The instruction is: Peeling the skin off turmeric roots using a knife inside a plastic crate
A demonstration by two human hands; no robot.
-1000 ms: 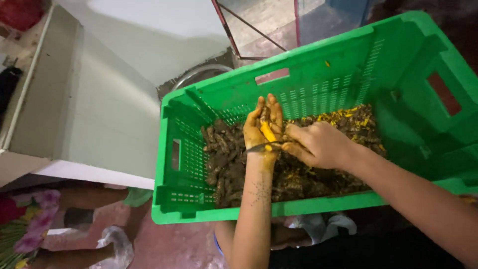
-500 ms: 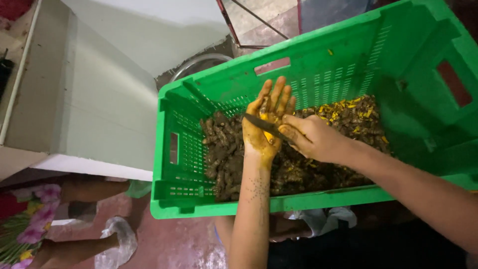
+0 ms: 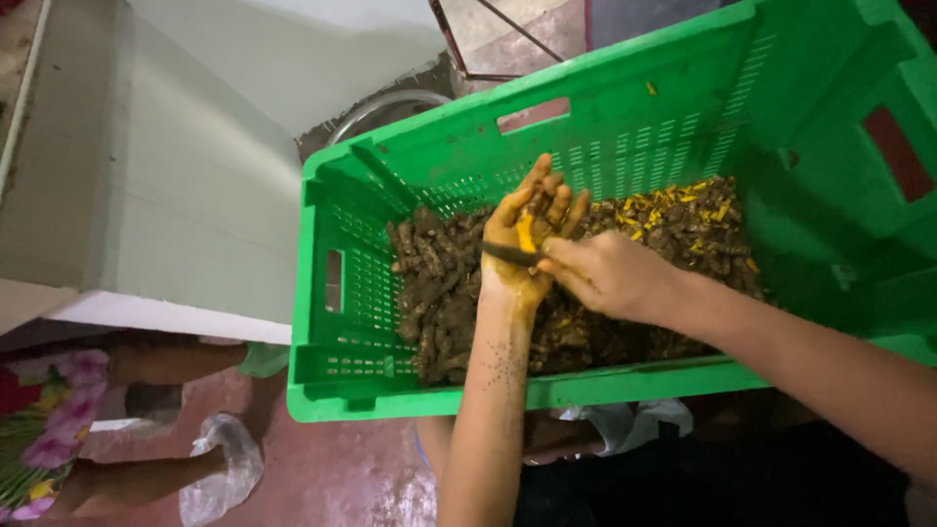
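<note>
A big green plastic crate [image 3: 342, 293] sits in front of me, its floor covered with brown turmeric roots [image 3: 439, 283] and yellow cut scraps [image 3: 683, 210]. My left hand [image 3: 522, 244], stained yellow, is raised palm-up over the roots with a bright yellow peeled turmeric piece [image 3: 526, 234] lying across its fingers. My right hand [image 3: 610, 278] grips a small dark knife [image 3: 508, 254], whose blade lies across the left palm against the yellow piece.
A pale concrete ledge [image 3: 176, 195] runs along the left of the crate. Behind the crate shows the rim of a metal basin [image 3: 381, 105]. On the reddish floor lie a clear plastic bag [image 3: 220, 468] and a person's leg [image 3: 166, 356].
The view has shifted, so the crate sits more to the right. My left hand has opened up flatter and the knife blade now lies across the palm.
</note>
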